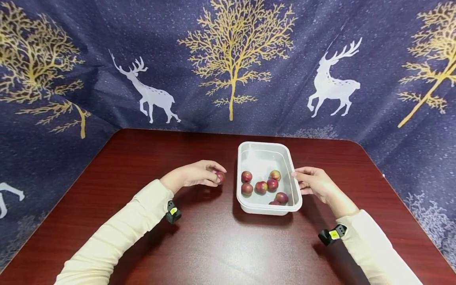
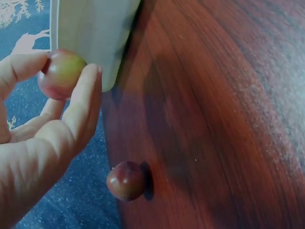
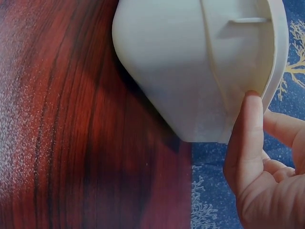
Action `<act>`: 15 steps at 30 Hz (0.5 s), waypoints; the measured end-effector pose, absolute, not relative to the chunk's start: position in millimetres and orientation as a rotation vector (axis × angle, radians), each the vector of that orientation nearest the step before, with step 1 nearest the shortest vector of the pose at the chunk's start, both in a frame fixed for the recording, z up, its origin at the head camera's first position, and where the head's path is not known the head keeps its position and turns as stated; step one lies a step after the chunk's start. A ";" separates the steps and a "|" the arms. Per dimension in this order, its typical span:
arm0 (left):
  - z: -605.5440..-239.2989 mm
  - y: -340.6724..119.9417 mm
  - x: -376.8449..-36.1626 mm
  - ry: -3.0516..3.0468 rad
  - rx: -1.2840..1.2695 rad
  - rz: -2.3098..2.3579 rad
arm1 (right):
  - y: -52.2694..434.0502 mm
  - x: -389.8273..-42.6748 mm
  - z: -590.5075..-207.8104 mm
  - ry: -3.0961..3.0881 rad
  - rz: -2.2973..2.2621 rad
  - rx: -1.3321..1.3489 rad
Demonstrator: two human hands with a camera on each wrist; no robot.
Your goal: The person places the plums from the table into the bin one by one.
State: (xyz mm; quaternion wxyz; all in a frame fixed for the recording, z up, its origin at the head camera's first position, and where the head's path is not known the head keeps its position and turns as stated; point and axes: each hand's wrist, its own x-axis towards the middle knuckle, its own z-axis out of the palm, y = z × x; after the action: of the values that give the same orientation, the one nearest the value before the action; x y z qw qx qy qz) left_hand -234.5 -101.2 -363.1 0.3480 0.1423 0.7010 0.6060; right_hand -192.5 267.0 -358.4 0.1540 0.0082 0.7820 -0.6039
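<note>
My left hand (image 1: 217, 175) pinches a red-green plum (image 1: 220, 177) between thumb and fingers just left of a white plastic tub (image 1: 265, 149). In the left wrist view the hand (image 2: 71, 64) holds this plum (image 2: 59, 76) by the tub's wall (image 2: 95, 33). A second plum (image 2: 126, 180) lies on the table below it. Several plums (image 1: 261, 187) lie in the tub's near half. My right hand (image 1: 295, 174) holds the tub's right rim. In the right wrist view my hand (image 3: 261, 102) has its thumb (image 3: 248, 138) under that rim (image 3: 279, 57).
The dark red wooden table (image 1: 213, 245) has rounded far corners. A blue cloth (image 1: 228, 71) printed with gold trees and white deer hangs behind and beside it. Cream sleeves cover both forearms, each with a wrist camera (image 1: 173, 211).
</note>
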 end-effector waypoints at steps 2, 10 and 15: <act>-361.7 -101.6 -235.1 1.785 0.389 1.602 | 266.7 -192.9 -358.7 2.244 -1.732 0.028; -353.8 -101.1 -240.4 1.705 0.421 1.687 | 264.8 -192.5 -358.1 2.252 -1.719 0.011; -349.2 -96.9 -245.1 1.695 0.403 1.734 | 263.6 -193.3 -359.2 2.241 -1.723 0.017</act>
State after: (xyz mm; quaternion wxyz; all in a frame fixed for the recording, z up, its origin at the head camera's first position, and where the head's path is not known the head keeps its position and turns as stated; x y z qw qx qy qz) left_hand -245.1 -96.9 -349.2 0.3354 0.1546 0.6496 0.6646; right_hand -193.3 263.6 -359.2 0.1568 0.0058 0.7830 -0.6019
